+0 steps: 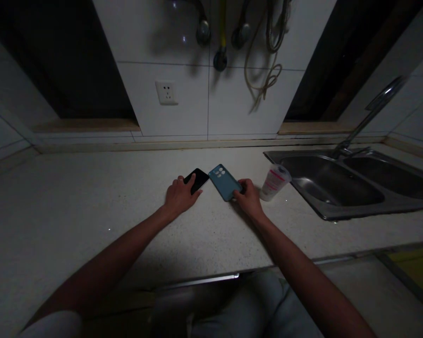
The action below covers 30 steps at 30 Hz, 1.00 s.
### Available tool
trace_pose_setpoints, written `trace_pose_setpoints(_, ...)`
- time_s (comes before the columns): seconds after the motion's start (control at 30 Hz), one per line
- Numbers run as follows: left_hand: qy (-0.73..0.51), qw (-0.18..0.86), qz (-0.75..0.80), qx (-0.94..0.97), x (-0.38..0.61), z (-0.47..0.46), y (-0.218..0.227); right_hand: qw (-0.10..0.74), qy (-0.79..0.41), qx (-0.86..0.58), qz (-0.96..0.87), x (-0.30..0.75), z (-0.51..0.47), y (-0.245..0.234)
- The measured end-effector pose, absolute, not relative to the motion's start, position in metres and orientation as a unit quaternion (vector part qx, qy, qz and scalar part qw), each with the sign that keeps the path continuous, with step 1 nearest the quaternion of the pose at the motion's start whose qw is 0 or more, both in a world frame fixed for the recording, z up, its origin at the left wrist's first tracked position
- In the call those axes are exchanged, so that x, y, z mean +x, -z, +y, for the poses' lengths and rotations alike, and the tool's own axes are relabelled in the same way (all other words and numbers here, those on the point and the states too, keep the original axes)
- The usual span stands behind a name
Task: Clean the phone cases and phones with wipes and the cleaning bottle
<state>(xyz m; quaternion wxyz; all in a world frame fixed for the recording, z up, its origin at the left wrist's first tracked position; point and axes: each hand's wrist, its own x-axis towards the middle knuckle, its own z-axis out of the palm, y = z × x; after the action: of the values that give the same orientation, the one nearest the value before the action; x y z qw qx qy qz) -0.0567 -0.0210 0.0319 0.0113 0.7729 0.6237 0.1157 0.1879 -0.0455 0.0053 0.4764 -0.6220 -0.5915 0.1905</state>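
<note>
My left hand grips a black smartphone by its left side, close to the countertop, with the thumb over its dark face. In my right hand is a blue-green phone case, pinched at its lower right corner. Camera cut-outs show at the case's upper end. The upper left corner of the case comes up against the right corner of the phone; whether they touch I cannot tell. Just right of my right hand stands a clear plastic cup with pink print, leaning in the view.
The pale speckled countertop runs along a tiled wall. A steel double sink with a faucet is at the right. A wall socket, pipe fittings and a looped cord are on the wall.
</note>
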Motion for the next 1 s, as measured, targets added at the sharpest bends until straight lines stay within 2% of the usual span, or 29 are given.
trace_pose_setpoints(0.23,-0.096,0.003,0.638,0.764,-0.053,-0.024,-0.03,0.437,-0.151,-0.63,-0.624,0.185,-0.051,-0.008)
trace_pose_setpoints(0.57,-0.14,0.016,0.622,0.77,-0.051,-0.024,-0.024,0.226,-0.116,-0.653,-0.713,0.172,-0.064,-0.021)
trace_pose_setpoints(0.77,-0.082,-0.061,0.623,0.775,-0.048,-0.027,-0.028,0.179,-0.11,-0.609,-0.765,0.18,-0.064,-0.024)
trace_pose_setpoints(0.9,-0.054,-0.067,0.637,0.766,-0.047,-0.028,-0.033,0.156,-0.143,-0.563,-0.799,0.186,-0.065,-0.029)
trace_pose_setpoints(1.0,-0.027,-0.054,0.652,0.756,-0.048,-0.029,-0.036,0.172,-0.143,-0.572,-0.789,0.188,-0.064,-0.031)
